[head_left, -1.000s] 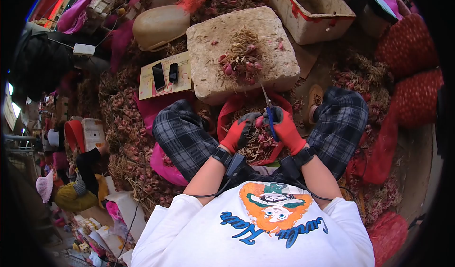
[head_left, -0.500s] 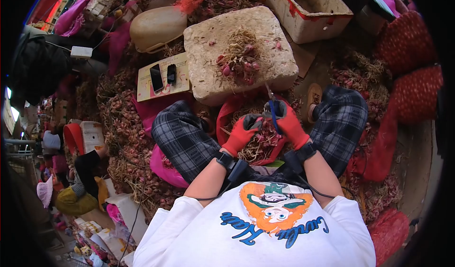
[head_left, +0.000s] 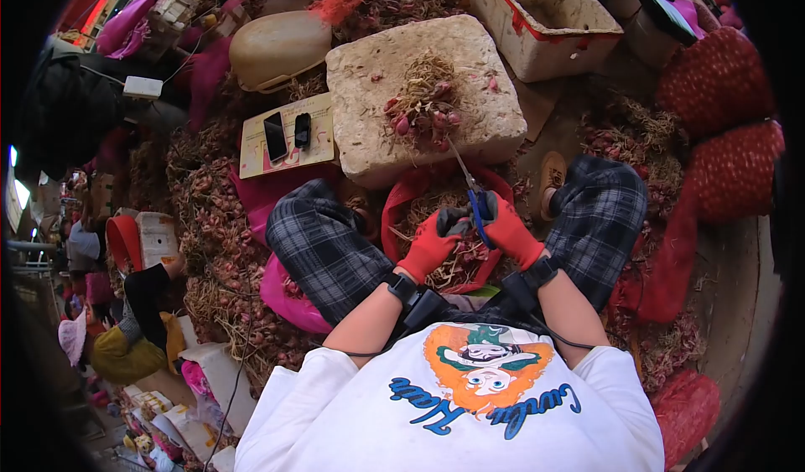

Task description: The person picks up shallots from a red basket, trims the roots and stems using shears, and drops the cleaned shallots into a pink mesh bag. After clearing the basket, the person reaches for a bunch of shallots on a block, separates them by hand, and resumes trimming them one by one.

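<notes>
Blue-handled scissors [head_left: 478,204] are in my right hand [head_left: 510,230], which wears a red glove with dark fingers; the blades point up and left toward the foam block. My left hand [head_left: 432,244], gloved the same way, is closed close beside the scissors, and whatever its fingers hold is hidden. Both hands are over a red-rimmed container [head_left: 392,220] of shallots and dry stalks between my knees. On the pale foam block [head_left: 360,78] in front lies a bunch of shallots [head_left: 428,111] with dried tops.
Left of the block, a phone [head_left: 275,137] and a small black device [head_left: 303,130] rest on a board [head_left: 251,158]. Beyond are a tan basin [head_left: 281,49] and a foam box [head_left: 537,40]. Shallot heaps [head_left: 218,220] spread leftward; red mesh sacks [head_left: 721,78] stand right. Another person [head_left: 138,321] is far left.
The scissors have swung so their blades point further left and show longer. My right hand has shifted slightly down, and my left hand has turned a little, its fingers now nearer the scissors.
</notes>
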Demonstrator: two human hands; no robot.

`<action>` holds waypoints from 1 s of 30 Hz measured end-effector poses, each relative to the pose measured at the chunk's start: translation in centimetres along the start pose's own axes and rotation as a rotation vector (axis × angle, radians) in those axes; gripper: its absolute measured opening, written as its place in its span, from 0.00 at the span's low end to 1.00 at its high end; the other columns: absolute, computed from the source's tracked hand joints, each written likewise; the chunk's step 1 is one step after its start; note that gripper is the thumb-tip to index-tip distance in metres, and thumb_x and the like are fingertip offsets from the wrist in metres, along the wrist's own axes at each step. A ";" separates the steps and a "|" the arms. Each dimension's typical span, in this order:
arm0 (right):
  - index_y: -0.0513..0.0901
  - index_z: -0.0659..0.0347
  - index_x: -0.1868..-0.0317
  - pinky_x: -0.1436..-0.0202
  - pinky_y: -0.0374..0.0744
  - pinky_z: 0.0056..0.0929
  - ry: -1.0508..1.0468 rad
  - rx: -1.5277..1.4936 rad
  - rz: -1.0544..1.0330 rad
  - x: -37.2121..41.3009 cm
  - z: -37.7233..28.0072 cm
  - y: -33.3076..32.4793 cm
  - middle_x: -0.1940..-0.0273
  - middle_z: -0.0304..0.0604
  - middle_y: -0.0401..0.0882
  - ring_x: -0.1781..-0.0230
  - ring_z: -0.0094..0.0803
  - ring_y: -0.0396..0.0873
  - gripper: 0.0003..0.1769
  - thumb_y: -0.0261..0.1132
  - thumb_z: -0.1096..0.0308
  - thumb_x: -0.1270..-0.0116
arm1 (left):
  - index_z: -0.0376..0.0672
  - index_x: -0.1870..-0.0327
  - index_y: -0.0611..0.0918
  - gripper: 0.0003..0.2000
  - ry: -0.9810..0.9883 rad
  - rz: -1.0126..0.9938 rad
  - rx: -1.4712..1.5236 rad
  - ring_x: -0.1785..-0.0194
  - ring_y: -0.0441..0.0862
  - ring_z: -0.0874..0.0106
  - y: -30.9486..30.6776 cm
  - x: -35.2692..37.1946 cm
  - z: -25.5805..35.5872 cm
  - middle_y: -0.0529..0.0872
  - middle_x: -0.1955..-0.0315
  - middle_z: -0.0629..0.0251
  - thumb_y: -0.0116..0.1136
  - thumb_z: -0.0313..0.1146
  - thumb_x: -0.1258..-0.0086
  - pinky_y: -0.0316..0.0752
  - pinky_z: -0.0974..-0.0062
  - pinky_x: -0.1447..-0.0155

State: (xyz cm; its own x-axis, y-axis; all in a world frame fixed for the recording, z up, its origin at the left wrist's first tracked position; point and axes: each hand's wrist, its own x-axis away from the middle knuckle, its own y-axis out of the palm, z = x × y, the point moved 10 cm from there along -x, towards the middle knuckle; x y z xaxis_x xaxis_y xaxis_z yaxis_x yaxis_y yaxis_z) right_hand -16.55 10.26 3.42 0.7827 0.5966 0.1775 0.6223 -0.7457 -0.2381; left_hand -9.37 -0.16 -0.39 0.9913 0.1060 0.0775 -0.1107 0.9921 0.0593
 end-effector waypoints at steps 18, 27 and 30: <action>0.75 0.63 0.54 0.57 0.75 0.34 -0.216 0.250 -0.161 -0.4 0.4 1.4 0.62 0.49 0.79 0.62 0.41 0.78 0.20 0.71 0.65 0.45 | 0.37 0.53 0.77 0.12 -0.322 -0.035 0.319 0.60 0.81 0.70 -0.4 0.9 -2.6 0.84 0.63 0.60 0.55 0.32 0.33 0.75 0.73 0.55; 0.77 0.61 0.56 0.62 0.76 0.31 -0.080 0.440 0.045 -1.5 7.1 -0.5 0.67 0.42 0.81 0.67 0.32 0.79 0.17 0.68 0.62 0.42 | 0.41 0.40 0.69 0.23 0.391 -0.344 -0.586 0.51 0.78 0.55 -0.6 0.4 5.7 0.79 0.51 0.52 0.58 0.35 0.37 0.74 0.63 0.47; 0.77 0.61 0.52 0.62 0.76 0.26 0.247 -0.299 -0.015 -0.8 7.3 0.1 0.67 0.38 0.82 0.68 0.27 0.78 0.17 0.67 0.65 0.41 | 0.41 0.37 0.67 0.23 -0.042 -0.068 0.146 0.45 0.74 0.68 -2.7 -0.4 2.7 0.75 0.44 0.61 0.54 0.35 0.31 0.72 0.69 0.44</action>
State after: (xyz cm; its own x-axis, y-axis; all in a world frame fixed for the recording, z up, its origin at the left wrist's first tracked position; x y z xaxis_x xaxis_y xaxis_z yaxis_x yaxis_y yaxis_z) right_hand -17.13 11.89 -3.72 0.7298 0.5458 0.4117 0.5805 -0.8128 0.0484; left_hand -9.65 -3.07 2.12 0.9935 0.0328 0.1094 -0.0552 0.9763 0.2094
